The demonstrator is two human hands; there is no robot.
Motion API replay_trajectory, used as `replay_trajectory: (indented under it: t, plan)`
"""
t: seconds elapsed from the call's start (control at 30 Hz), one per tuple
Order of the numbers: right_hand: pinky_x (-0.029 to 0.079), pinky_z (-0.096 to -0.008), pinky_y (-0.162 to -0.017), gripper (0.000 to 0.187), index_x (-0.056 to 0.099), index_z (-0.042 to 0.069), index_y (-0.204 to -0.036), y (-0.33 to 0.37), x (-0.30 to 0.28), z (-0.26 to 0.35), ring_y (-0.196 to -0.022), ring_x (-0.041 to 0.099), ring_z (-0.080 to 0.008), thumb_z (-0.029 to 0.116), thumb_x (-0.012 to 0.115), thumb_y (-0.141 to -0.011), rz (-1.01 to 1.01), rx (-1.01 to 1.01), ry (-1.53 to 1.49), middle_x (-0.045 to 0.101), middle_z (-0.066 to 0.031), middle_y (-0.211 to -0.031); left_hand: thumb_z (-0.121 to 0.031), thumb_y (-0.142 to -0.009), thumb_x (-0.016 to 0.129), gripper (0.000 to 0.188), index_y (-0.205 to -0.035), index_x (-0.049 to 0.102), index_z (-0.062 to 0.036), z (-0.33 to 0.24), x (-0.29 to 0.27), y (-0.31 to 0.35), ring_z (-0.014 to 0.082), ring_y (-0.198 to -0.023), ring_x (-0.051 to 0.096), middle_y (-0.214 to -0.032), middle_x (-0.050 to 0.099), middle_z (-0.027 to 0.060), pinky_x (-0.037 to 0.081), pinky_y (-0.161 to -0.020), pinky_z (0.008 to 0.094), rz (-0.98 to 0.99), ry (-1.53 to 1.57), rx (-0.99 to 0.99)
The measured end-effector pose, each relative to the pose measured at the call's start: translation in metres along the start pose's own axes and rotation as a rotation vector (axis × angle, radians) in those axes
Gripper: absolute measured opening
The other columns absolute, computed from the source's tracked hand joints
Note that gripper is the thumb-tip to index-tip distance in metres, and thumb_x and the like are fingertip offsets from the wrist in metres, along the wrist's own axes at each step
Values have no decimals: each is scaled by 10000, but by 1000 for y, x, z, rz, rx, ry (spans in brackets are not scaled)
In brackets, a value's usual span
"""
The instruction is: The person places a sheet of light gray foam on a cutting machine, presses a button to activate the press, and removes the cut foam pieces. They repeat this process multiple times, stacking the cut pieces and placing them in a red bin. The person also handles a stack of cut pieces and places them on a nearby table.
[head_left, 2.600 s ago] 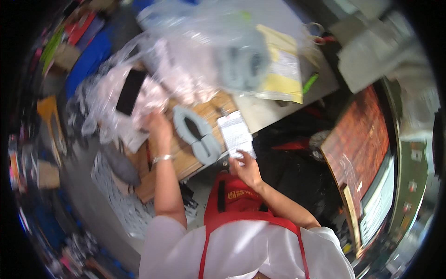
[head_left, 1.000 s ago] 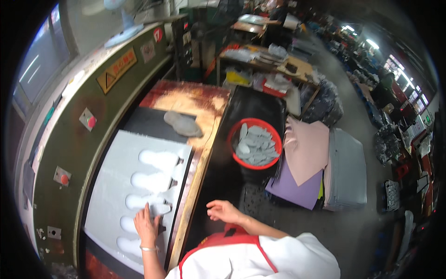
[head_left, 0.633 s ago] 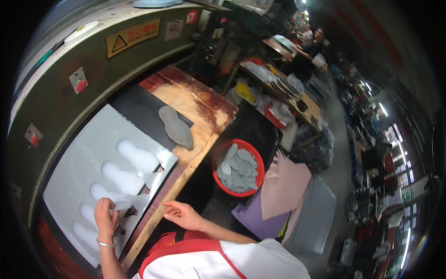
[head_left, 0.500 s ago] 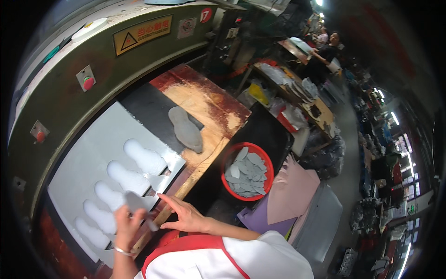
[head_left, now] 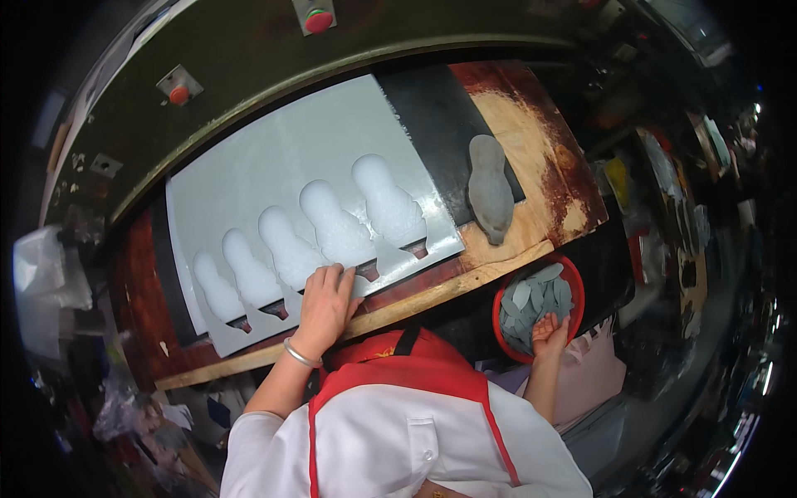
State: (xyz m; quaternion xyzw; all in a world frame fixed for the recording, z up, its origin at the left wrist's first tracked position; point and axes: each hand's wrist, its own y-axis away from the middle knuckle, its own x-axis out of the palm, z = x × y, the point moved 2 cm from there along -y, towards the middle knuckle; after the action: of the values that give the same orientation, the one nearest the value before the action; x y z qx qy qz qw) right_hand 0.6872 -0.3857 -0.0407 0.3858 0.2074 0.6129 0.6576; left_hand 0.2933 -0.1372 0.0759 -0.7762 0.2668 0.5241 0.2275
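My left hand [head_left: 326, 303] rests on the near edge of a light grey sheet [head_left: 249, 158], fingers loosely bent and thumb apart. Several white sole-shaped areas [head_left: 332, 222] run in a row along this sheet, with narrow tabs and gaps at its near edge. Off to the right, my right hand [head_left: 550, 334] is over the near rim of a red bucket [head_left: 498, 325], palm up, fingers apart, with nothing visible in it. Thin grey offcuts [head_left: 531, 297] fill the bucket.
A grey sole-shaped block [head_left: 491, 187] lies right of the sheet, across a black mat [head_left: 427, 116] and a worn wooden board [head_left: 540, 141]. Behind stands a dark green machine with red buttons [head_left: 318, 21]. Pink sheet material [head_left: 599, 369] lies beside the bucket.
My right hand has gone from the sheet's near edge to the bucket. My left hand, which held a small grey piece above the sheet, now lies on its edge. The view has turned.
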Motion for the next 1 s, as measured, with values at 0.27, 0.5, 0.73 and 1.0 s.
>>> replay_trajectory:
  t: [0.27, 0.5, 0.73, 1.0]
  plan:
    - [448, -402, -914, 444, 543, -32, -1191, 43, 149, -14, -1056, 556, -336, 134, 712, -816, 555, -1476, 1103, 581, -185, -1114, -84, -669, 739, 589, -1216, 527, -24, -3, 10, 10, 353, -1165, 476, -1254, 518, 165, 399, -1010, 434, 26, -117, -82]
    - [297, -487, -1059, 877, 367, 33, -1397, 35, 233, -52, -1268, 353, -430, 246, 808, -669, 909, -1569, 1445, 385, -280, -1351, -67, -746, 627, 395, -1132, 587, 7, -40, -24, 47, 329, -1023, 616, -1127, 621, 151, 537, -841, 369, -90, 111, 90]
    - [311, -447, -1069, 796, 451, 54, -1334, 24, 244, -57, -1257, 398, -373, 136, 817, -632, 858, -1445, 1348, 432, -235, -1323, -220, -794, 686, 385, -1107, 592, -15, -4, -8, 58, 319, -936, 622, -1032, 642, 149, 506, -803, 370, 11, 581, -20]
    - [445, -323, -901, 571, 444, 44, -1232, 97, 258, -52, -1025, 551, -215, -5, 735, -744, 974, -905, 1040, 537, -126, -1170, -142, -865, 598, 429, -1263, 499, -16, 203, -33, 129, 338, -1286, 405, -1339, 478, 158, 284, -1077, 521, -475, -257, -722]
